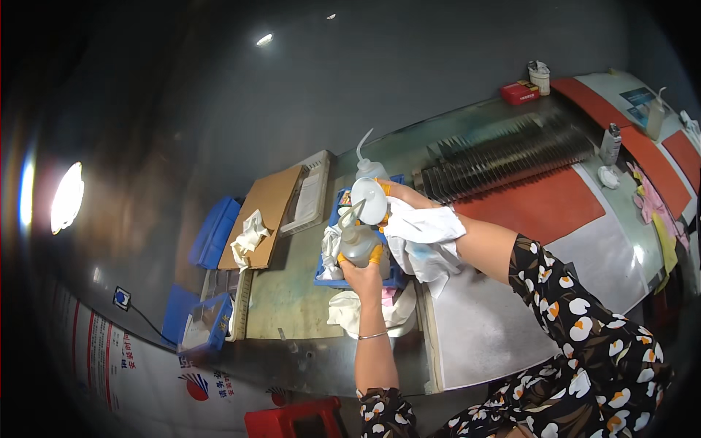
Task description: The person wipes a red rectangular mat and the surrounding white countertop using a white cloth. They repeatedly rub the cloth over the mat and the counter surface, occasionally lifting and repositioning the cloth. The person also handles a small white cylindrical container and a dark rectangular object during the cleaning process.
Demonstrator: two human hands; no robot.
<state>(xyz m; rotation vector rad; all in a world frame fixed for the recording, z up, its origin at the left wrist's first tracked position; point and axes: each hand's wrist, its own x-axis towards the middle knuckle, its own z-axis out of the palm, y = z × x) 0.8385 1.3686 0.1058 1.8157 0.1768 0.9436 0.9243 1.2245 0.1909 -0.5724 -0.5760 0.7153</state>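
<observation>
My left hand [363, 274], yellow covers on its fingertips, is closed round a translucent squeeze bottle [358, 244] with a bent spout. The spout reaches up to a round white cup or lid [370, 198], its opening tilted toward me. That white piece is gripped by my right hand [395, 192], which also has yellow fingertip covers. A white cloth [423, 225] with a faint blue stain hangs at my right hand and wrist. Below both hands stands a blue tray [321, 282] with crumpled white cloth [331, 244]. Behind the hands is another spouted bottle [369, 168].
Dark metal fins [504, 160] lie across the bench beside an orange-red sheet [548, 208]. To the left are a cardboard sheet [266, 212], a white plastic tray [312, 193] and blue bins [213, 232]. A red stool [292, 420] stands below the near edge.
</observation>
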